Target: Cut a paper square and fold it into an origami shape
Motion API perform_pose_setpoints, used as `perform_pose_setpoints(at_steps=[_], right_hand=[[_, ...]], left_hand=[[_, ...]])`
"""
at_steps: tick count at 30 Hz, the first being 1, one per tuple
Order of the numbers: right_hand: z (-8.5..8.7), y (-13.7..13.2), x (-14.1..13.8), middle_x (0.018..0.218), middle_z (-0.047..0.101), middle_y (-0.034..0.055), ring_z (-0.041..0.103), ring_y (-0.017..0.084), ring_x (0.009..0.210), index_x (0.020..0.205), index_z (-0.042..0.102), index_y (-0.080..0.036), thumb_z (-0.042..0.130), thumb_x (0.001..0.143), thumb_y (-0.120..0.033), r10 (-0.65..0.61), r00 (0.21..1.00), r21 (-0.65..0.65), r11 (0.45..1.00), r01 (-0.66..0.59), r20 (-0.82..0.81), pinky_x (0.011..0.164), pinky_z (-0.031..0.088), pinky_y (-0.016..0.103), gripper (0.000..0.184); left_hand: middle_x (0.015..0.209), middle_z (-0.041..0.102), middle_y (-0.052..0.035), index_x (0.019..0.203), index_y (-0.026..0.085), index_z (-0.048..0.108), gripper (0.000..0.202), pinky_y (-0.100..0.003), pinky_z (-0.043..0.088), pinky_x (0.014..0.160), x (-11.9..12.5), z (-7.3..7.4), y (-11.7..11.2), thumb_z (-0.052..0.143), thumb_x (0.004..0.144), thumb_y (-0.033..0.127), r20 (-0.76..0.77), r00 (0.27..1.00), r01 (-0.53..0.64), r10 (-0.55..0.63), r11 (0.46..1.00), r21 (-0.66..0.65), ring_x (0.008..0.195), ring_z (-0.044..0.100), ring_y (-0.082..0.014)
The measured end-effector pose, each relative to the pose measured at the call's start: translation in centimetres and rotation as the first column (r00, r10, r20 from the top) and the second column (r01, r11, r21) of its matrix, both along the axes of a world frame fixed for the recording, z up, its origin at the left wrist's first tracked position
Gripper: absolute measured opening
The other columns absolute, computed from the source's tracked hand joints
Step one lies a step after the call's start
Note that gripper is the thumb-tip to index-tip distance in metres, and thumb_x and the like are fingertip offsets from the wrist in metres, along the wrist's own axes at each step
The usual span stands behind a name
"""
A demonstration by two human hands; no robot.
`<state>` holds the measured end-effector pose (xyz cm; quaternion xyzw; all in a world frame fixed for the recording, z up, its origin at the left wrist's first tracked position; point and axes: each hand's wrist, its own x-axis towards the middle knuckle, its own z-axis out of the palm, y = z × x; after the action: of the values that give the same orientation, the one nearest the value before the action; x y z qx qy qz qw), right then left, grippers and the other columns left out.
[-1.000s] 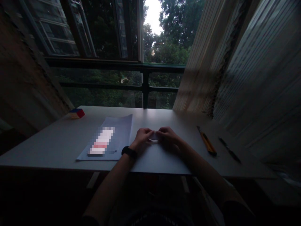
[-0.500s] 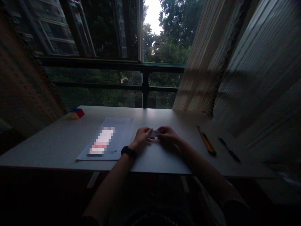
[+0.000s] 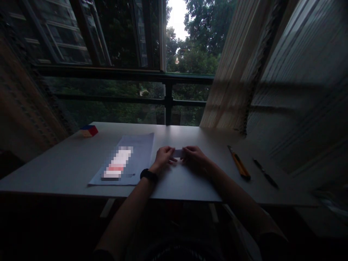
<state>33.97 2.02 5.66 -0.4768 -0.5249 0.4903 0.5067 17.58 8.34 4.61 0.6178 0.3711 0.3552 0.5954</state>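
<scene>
A small pale strip, which looks like paper (image 3: 178, 153), is stretched between my two hands just above the white table (image 3: 174, 188). My left hand (image 3: 164, 156), with a black watch on its wrist, pinches the strip's left end between thumb and fingers. At the other end, my right hand (image 3: 194, 156) grips it the same way. The lower fingers of both hands hang below the strip, near the tabletop. To the left of my left hand lies a printed sheet of paper (image 3: 143, 152), partly blurred out.
A yellow utility knife (image 3: 239, 165) lies right of my hands, with a dark pen (image 3: 265, 174) beyond it. At the back left corner sits a red, blue and pale cube (image 3: 89, 131). Behind the table are a window railing (image 3: 168, 88) and a curtain (image 3: 225, 79).
The pale strip between my fingers has turned slightly, and more of its face shows. My hands stay in nearly the same place. The printed sheet's far right corner looks slightly shifted.
</scene>
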Motion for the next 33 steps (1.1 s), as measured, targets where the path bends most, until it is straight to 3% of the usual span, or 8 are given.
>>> perform_pose_setpoints(at_steps=[5, 14, 20, 25, 29, 33], right_hand=[[0.04, 0.01, 0.01, 0.048, 0.059, 0.0023, 0.059, 0.014, 0.043, 0.068, 0.061, -0.01, 0.066, 0.062, -0.05, -0.071, 0.995, -0.007, 0.997, 0.071, 0.069, 0.041, 0.046, 0.022, 0.041], [0.48, -0.29, 0.08, 0.05, 0.062, 0.0047, 0.061, 0.016, 0.046, 0.076, 0.065, -0.01, 0.068, 0.064, -0.044, -0.151, 0.988, -0.1, 0.984, 0.151, 0.003, 0.046, 0.051, 0.025, 0.036], [0.07, 0.05, 0.54, 0.071, 0.068, 0.0076, 0.065, 0.017, 0.068, 0.077, 0.067, -0.013, 0.074, 0.058, -0.034, -0.127, 0.984, -0.081, 0.99, 0.117, -0.128, 0.062, 0.051, 0.026, 0.03], [-0.12, 0.22, 0.68, 0.079, 0.068, 0.0075, 0.063, 0.016, 0.074, 0.078, 0.069, -0.013, 0.077, 0.052, -0.031, -0.131, 0.988, -0.024, 0.991, 0.129, -0.084, 0.072, 0.048, 0.028, 0.033], [-0.18, 0.33, 0.4, 0.073, 0.067, 0.0054, 0.062, 0.015, 0.067, 0.076, 0.068, -0.012, 0.074, 0.056, -0.038, -0.19, 0.977, 0.021, 0.981, 0.193, -0.091, 0.067, 0.049, 0.027, 0.033], [-0.26, 0.53, -0.08, 0.06, 0.063, 0.003, 0.059, 0.014, 0.051, 0.074, 0.064, -0.013, 0.067, 0.06, -0.05, -0.322, 0.946, 0.061, 0.944, 0.323, -0.017, 0.051, 0.05, 0.027, 0.039]], left_hand=[[0.07, 0.063, -0.0058, 0.08, 0.011, 0.055, 0.028, -0.015, 0.041, 0.033, 0.06, 0.34, -0.35, 0.06, 0.074, 0.039, 0.01, 1.0, -0.01, 0.01, 1.0, -0.006, 0.049, 0.064, -0.0172], [0.071, 0.063, -0.0068, 0.082, 0.01, 0.056, 0.027, -0.018, 0.046, 0.04, 0.08, 0.69, -0.55, 0.061, 0.075, 0.036, 0.119, 0.992, -0.035, 0.047, 0.994, -0.102, 0.054, 0.064, -0.017], [0.073, 0.064, -0.0072, 0.078, 0.008, 0.059, 0.022, -0.025, 0.051, 0.068, 0.29, 0.35, -0.33, 0.068, 0.069, 0.025, 0.299, 0.954, 0.007, 0.04, 0.988, -0.156, 0.068, 0.064, -0.0142], [0.08, 0.064, -0.0084, 0.086, 0.008, 0.06, 0.035, -0.026, 0.049, 0.069, 0.22, 0.14, -0.18, 0.074, 0.06, 0.028, 0.237, 0.971, -0.028, 0.041, 0.998, -0.056, 0.071, 0.062, -0.0138], [0.087, 0.064, -0.0109, 0.092, 0.009, 0.059, 0.044, -0.027, 0.048, 0.069, 0.02, 0.06, 0.02, 0.076, 0.057, 0.03, 0.165, 0.985, -0.048, 0.042, 0.998, 0.033, 0.076, 0.062, -0.0164], [0.091, 0.065, -0.0114, 0.095, 0.01, 0.056, 0.051, -0.03, 0.048, 0.072, -0.13, -0.05, 0.12, 0.078, 0.051, 0.023, 0.223, 0.975, -0.005, -0.005, 0.999, 0.042, 0.079, 0.062, -0.0191]])
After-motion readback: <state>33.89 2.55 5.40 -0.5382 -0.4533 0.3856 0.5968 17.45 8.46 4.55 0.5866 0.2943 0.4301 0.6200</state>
